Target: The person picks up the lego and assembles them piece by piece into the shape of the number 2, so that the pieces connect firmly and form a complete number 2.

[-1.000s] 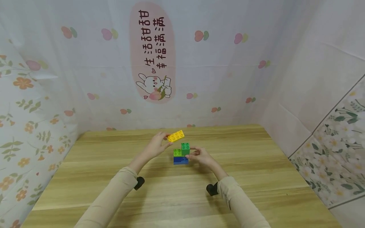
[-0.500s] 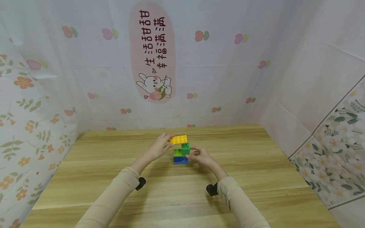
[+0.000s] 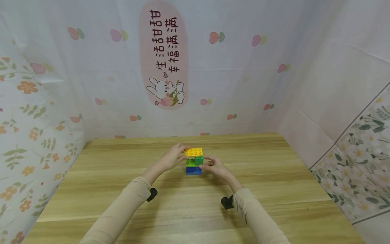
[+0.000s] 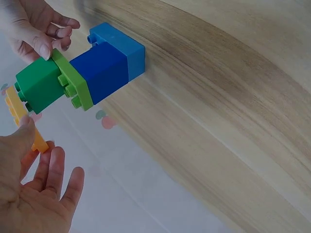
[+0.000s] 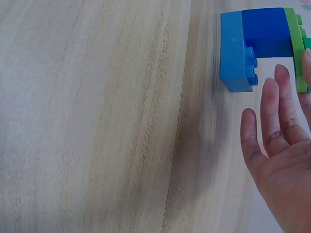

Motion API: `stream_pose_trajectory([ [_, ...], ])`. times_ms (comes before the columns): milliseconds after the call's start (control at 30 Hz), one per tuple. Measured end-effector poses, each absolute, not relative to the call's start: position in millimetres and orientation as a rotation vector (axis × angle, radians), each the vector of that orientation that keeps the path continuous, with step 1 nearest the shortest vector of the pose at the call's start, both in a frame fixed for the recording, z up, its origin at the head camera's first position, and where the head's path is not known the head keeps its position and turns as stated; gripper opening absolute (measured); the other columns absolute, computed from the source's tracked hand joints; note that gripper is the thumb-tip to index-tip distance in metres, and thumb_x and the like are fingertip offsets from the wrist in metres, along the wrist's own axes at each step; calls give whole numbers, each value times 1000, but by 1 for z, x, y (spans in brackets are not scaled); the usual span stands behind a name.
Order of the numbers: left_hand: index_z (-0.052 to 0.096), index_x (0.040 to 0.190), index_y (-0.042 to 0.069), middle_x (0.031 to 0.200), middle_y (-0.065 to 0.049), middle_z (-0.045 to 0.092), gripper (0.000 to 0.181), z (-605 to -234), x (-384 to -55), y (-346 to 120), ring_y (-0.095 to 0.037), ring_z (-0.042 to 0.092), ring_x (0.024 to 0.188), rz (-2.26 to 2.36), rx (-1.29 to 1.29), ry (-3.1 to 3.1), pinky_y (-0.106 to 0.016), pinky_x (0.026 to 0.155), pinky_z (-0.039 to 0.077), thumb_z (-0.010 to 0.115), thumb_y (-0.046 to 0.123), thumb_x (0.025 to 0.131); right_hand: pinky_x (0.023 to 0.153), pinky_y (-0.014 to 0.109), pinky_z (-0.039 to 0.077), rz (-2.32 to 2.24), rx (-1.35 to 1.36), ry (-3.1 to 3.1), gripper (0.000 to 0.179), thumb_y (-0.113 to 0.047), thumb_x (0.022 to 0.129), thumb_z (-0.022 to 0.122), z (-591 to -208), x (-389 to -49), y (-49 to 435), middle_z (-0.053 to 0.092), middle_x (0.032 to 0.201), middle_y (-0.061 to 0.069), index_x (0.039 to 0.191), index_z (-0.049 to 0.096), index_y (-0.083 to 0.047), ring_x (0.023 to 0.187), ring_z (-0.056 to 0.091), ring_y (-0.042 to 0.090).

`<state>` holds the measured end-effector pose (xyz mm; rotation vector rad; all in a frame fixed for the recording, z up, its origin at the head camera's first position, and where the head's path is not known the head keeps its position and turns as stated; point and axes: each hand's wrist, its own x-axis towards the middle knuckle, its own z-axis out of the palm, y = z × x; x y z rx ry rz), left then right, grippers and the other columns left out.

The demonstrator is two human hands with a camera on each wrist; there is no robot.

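A stack of toy building bricks stands on the table: a light blue brick [image 4: 136, 58] at the base, a dark blue brick [image 4: 103, 73], a thin lime plate [image 4: 74, 82] and a green brick [image 3: 199, 161]. My left hand [image 3: 170, 158] pinches a flat yellow building brick [image 3: 194, 152] by its left end. That brick lies over the green brick's studs; whether it is pressed on I cannot tell. My right hand [image 3: 215, 166] holds the green brick from the right, thumb on its near side by the lime plate. Its other fingers extend loosely in the right wrist view.
The wooden table [image 3: 259, 189] reaches around the stack to a printed curtain [image 3: 237, 84] at the back. Patterned cloth [image 3: 39, 112] hangs at the left side. A black wrist mount [image 3: 226, 202] sits at each sleeve.
My left hand has moved right and down with the yellow brick, levelling it over the green brick. My right hand has stayed at the stack.
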<state>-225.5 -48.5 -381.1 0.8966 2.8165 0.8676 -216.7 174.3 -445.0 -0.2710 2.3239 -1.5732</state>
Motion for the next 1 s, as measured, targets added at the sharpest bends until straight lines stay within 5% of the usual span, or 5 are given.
stream_pose_trajectory([
  [333, 51, 124, 1, 117, -17, 52, 38, -376, -227, -47, -32, 54, 105, 795, 921, 2762, -40, 87, 50, 56, 17, 91, 86, 48, 50, -1566, -220, 2284, 56, -15, 88, 60, -420, -205, 167, 62, 107, 28, 134, 38, 6, 95, 62, 35],
  [700, 48, 126, -2, 122, -21, 49, 39, -368, -231, -44, -34, 53, 108, 719, 901, 2694, -41, 90, 49, 53, 17, 92, 87, 44, 51, -1671, -250, 2319, 59, -21, 85, 64, -443, -215, 169, 47, 131, 24, 135, 40, -4, 113, 53, 38],
  [1000, 44, 127, -4, 119, -20, 50, 39, -367, -231, -38, -31, 53, 108, 762, 835, 2655, -39, 91, 48, 53, 11, 92, 88, 44, 50, -1666, -210, 2377, 55, -21, 84, 66, -444, -216, 169, 55, 122, 22, 133, 44, -4, 108, 57, 35],
])
